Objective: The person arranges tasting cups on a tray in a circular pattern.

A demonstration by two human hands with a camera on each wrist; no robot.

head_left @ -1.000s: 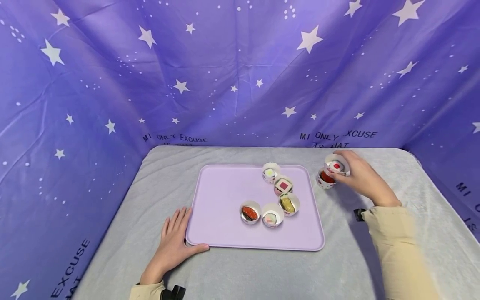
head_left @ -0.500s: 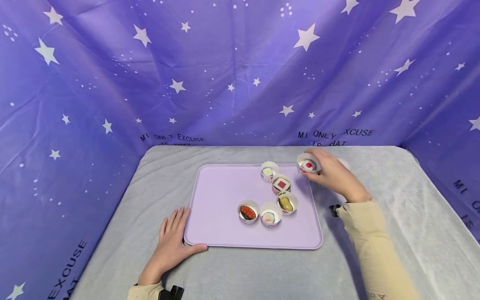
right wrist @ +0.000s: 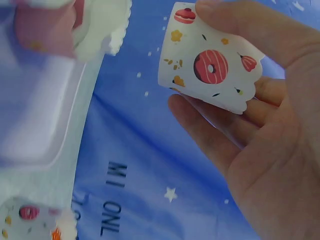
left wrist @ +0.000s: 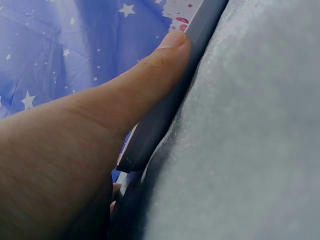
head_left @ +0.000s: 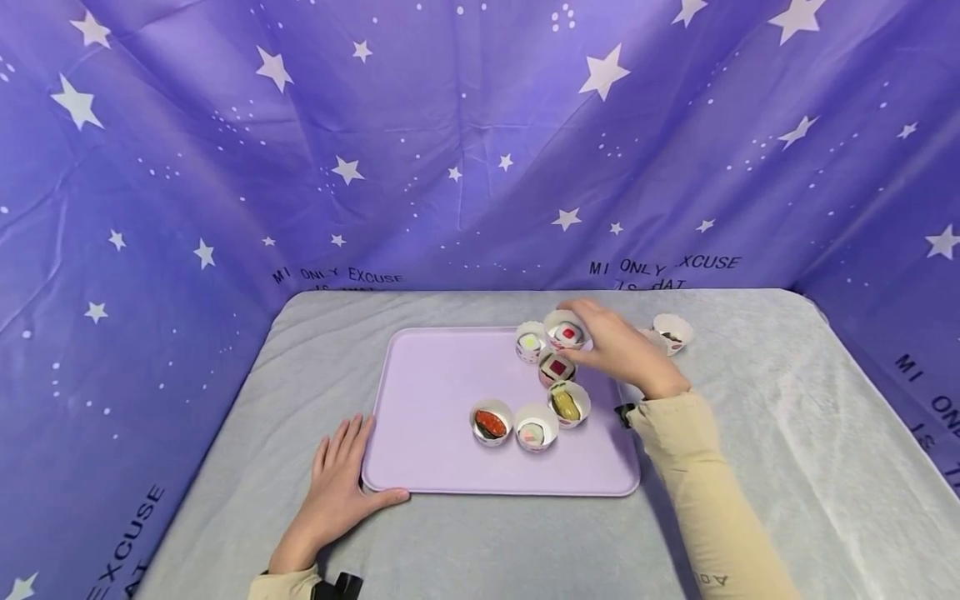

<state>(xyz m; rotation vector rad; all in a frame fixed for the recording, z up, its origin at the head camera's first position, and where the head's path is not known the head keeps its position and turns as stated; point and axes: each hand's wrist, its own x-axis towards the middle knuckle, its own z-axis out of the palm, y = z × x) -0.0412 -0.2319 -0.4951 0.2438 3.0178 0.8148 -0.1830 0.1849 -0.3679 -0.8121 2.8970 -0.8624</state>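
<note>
My right hand [head_left: 618,350] holds a scalloped paper baking cup [right wrist: 210,65] printed with doughnuts, thumb on one side and fingers on the other. A white sushi roll [head_left: 568,333] with a red centre sits inside it. The cup is over the back right of a lilac tray [head_left: 427,400], beside a cup with a yellow-centred roll [head_left: 531,342] and behind one with a square red-centred piece [head_left: 557,367]. At the tray's front left corner rests my left hand [head_left: 339,496], fingers spread along the left side, thumb [left wrist: 165,60] on the front edge.
Nearer the tray's front stand cups with a yellow-topped piece [head_left: 566,405], a pale roll [head_left: 532,435] and an orange-topped piece [head_left: 491,424]. Right of the tray, another cup [head_left: 673,329] stands on the grey cloth [head_left: 787,417], with one beside it partly hidden by my right hand.
My right hand has carried the cup with the red-centred roll leftward, from beside the tray to over its back right part. My left hand stays at the tray corner.
</note>
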